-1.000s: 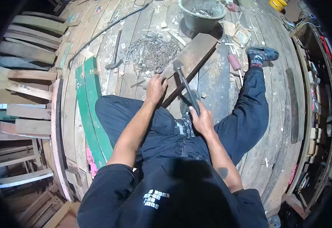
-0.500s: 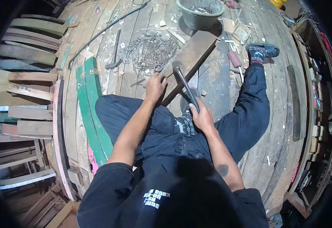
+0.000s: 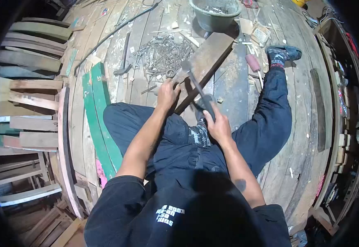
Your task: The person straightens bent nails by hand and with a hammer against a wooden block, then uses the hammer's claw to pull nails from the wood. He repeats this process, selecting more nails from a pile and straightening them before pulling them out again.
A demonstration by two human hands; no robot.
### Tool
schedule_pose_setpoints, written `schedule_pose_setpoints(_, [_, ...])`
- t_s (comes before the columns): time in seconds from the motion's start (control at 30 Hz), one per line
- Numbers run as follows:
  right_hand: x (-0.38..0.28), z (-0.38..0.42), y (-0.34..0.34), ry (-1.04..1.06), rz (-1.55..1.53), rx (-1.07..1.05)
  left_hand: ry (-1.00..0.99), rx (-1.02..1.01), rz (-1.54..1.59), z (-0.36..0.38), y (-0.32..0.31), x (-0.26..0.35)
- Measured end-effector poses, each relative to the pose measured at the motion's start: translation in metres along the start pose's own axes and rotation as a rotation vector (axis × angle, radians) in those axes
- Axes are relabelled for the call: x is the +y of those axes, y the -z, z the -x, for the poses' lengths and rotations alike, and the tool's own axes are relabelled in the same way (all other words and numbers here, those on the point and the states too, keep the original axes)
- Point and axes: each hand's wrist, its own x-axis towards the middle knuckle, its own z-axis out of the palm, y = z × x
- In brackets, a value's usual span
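Observation:
My right hand (image 3: 218,123) is wrapped round the dark handle of a hammer (image 3: 196,84), whose head is over the near part of a thick wooden beam (image 3: 210,51). At that beam's left edge, my left hand (image 3: 168,94) has its fingers bent together at a small thing too small to make out, perhaps a nail. Just beyond my left hand lies a pile of nails (image 3: 165,55), with a metal ring (image 3: 170,73) at its near edge. The beam lies slanted on the plank floor, close to my folded leg.
A grey bucket (image 3: 215,18) with metal pieces stands at the beam's far end. Green boards (image 3: 99,111) lie left of my knee, and another hammer (image 3: 124,69) beyond them. Curved wood pieces (image 3: 35,57) are stacked at far left. A pink roller-like object (image 3: 253,63) lies near my right foot.
The hammer's head has moved slightly left and toward the far side, and looks blurred. My left hand stays nearly in place at the beam's edge.

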Motion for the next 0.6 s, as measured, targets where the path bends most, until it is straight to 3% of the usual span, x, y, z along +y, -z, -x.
schedule_pose_setpoints(0.17, [-0.006, -0.006, 0.007, -0.111, 0.058, -0.127, -0.006, 0.008, -0.022, -0.002, 0.003, 0.005])
schedule_pose_setpoints(0.37, [-0.026, -0.007, 0.012, 0.129, -0.211, 0.066, -0.006, 0.038, -0.015, 0.002, -0.004, 0.001])
schedule_pose_setpoints(0.5, [-0.008, -0.005, 0.0, 0.19, -0.148, 0.123, -0.015, 0.033, -0.056, 0.0, -0.004, 0.001])
schedule_pose_setpoints(0.57, [-0.008, -0.004, 0.0, 0.145, -0.157, 0.093, 0.009, 0.004, -0.068, 0.001, -0.003, 0.003])
schedule_pose_setpoints(0.6, [-0.006, -0.003, 0.0, -0.007, -0.008, -0.029, 0.014, -0.007, -0.066, 0.0, -0.002, 0.004])
